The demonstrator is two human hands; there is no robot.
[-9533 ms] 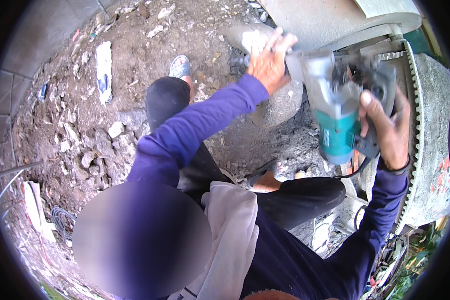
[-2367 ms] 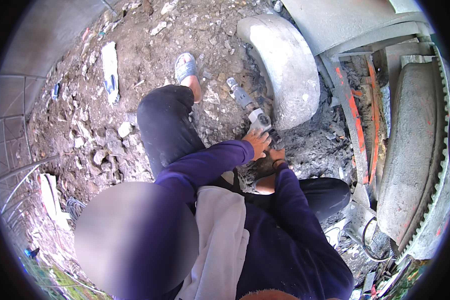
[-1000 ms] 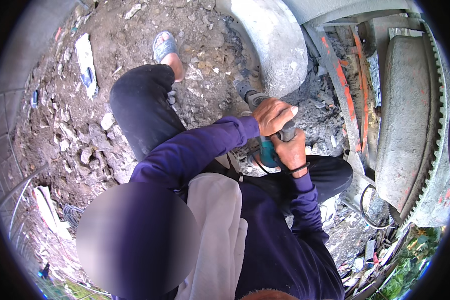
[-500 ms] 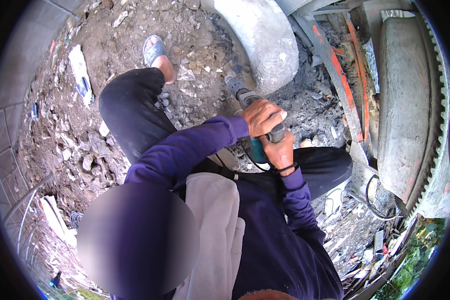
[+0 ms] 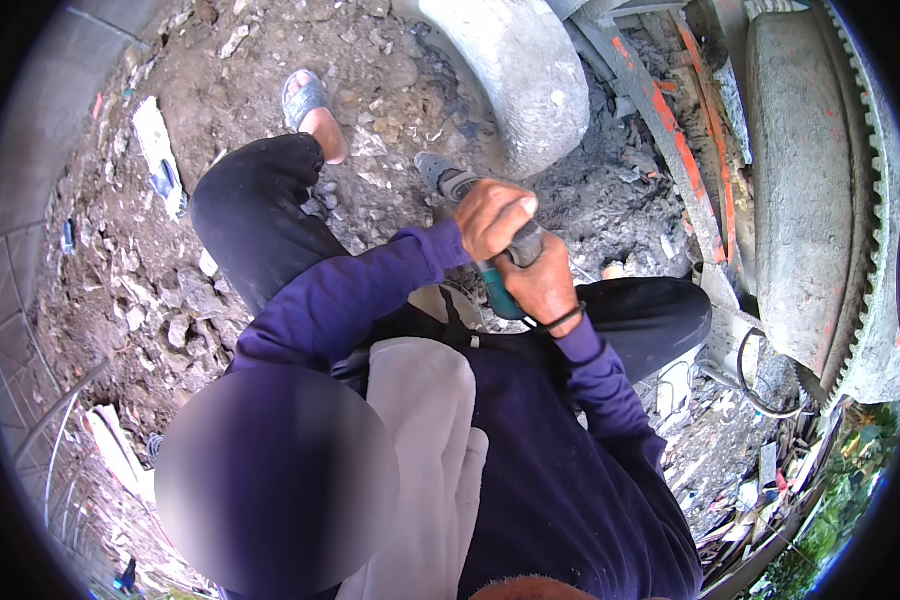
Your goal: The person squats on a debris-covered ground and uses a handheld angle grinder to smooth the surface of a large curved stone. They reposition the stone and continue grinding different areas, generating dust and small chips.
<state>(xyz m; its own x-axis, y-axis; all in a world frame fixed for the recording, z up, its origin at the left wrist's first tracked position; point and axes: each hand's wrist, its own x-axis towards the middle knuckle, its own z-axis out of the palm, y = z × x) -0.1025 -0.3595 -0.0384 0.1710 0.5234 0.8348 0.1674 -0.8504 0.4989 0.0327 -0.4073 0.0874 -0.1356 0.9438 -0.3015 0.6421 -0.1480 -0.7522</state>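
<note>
Both my hands hold a teal and grey power tool out in front of my crossed lap. My left hand is closed over its upper body, and my right hand wraps round its rear part, a dark band at the wrist. The grey, dusty front end points away from me and left, over the dirt; whether its tip touches the ground I cannot tell. Just to the right of that end lies a thick, curved pale concrete piece, apart from the tool. My hands hide much of the tool's middle.
My sandalled left foot rests on rubble-strewn soil. At right stand metal bars with orange paint and a big grey drum with a toothed rim. A loop of hose or cable lies below it. White scraps litter the left side.
Both hands and the tool have shifted left and a little nearer me. The tool's front end has moved away from the concrete piece. Both hands keep their hold.
</note>
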